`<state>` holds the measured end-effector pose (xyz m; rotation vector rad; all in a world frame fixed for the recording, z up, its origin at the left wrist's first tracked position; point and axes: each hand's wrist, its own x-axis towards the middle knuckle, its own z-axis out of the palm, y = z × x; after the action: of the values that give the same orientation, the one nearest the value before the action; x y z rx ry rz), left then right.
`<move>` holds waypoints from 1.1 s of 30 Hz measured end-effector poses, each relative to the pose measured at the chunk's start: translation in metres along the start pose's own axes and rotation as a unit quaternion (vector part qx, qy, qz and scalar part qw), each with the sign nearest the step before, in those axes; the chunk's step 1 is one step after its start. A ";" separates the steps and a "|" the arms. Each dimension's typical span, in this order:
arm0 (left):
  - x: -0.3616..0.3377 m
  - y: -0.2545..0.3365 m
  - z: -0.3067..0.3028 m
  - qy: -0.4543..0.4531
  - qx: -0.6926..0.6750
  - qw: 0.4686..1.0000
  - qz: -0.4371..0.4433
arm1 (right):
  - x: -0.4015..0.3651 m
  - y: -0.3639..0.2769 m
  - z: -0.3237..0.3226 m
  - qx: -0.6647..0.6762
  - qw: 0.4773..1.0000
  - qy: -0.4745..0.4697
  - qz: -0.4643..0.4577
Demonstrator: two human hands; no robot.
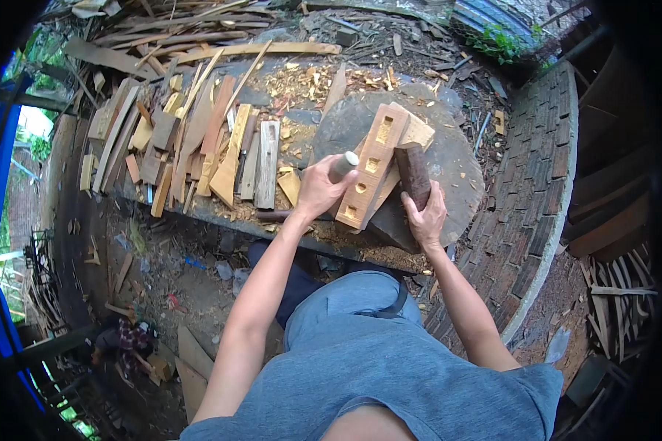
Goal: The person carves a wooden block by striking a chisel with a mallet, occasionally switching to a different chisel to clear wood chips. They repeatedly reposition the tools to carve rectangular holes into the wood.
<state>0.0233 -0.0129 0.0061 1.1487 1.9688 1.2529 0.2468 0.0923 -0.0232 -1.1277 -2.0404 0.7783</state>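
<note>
My left grip (324, 188) is wrapped around a grey round stick with a pale flat top (343, 167). My hand hides its lower part, so I can't tell how it ends. My right grip (427, 219) holds a dark brown wooden block (413, 174) and covers its near end. Between them lies a long reddish-brown wooden board with four cut holes (371, 169). It hides much of a pale flat wood piece (420, 134) above the round dark wooden stump (457, 176).
</note>
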 end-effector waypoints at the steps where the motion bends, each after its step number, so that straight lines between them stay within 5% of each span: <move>1: 0.003 0.017 -0.007 0.012 -0.029 1.000 0.007 | 0.001 0.000 0.001 0.000 1.000 0.010 0.002; 3: 0.009 0.033 -0.017 0.089 -0.036 0.993 0.067 | -0.001 0.000 0.002 0.004 1.000 0.015 -0.004; 5: 0.014 0.067 -0.041 0.109 -0.068 0.991 0.027 | 0.001 0.004 0.004 0.004 1.000 0.029 -0.006; 8: 0.023 0.099 -0.059 0.103 -0.366 0.925 0.020 | -0.004 0.005 0.006 -0.001 1.000 0.025 -0.013; 13: 0.011 0.121 -0.046 0.141 -0.441 0.886 0.018 | -0.001 0.002 0.002 -0.006 1.000 0.018 -0.009; 17: -0.004 0.100 -0.043 0.098 -0.323 0.941 0.017 | -0.001 0.002 0.003 0.001 1.000 0.020 -0.005; 19: -0.010 0.084 -0.036 -0.005 0.027 0.998 0.056 | -0.002 0.003 0.003 -0.006 1.000 0.020 -0.007; 21: -0.027 0.073 -0.021 -0.040 0.345 0.933 0.094 | -0.003 0.003 0.003 -0.004 1.000 0.021 -0.005; 22: -0.035 0.076 -0.014 -0.127 0.389 0.912 -0.026 | -0.003 0.004 0.003 -0.002 1.000 0.018 -0.002; 33: -0.007 0.043 0.015 -0.091 0.306 0.946 0.048 | -0.005 0.007 0.005 0.071 0.993 0.041 0.079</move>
<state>0.0544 -0.0037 0.0386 1.5994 2.2421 0.5411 0.2479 0.0899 -0.0330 -1.2298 -1.8146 0.9257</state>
